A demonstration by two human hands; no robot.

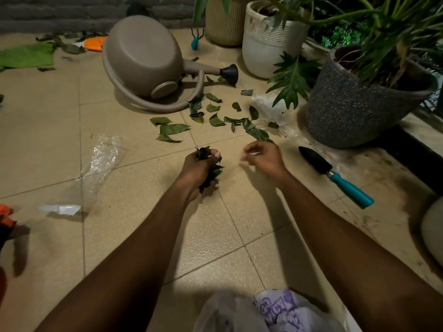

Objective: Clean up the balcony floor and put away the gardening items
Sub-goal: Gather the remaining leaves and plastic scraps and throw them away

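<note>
left grip (195,171) is clutching a leaf wad (212,173); right grip (261,156) is hovering loosely curled, seemingly empty, likely reaching next for scattered leaves (217,121) above centre.

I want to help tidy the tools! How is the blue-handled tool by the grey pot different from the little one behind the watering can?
The trowel ends in one solid black scoop; the hand rake ends in thin black prongs. The trowel lies near the right hand, beside the speckled grey pot; the hand rake lies farther back, by the ribbed beige pot. Both have teal handles and neither is held.
</note>
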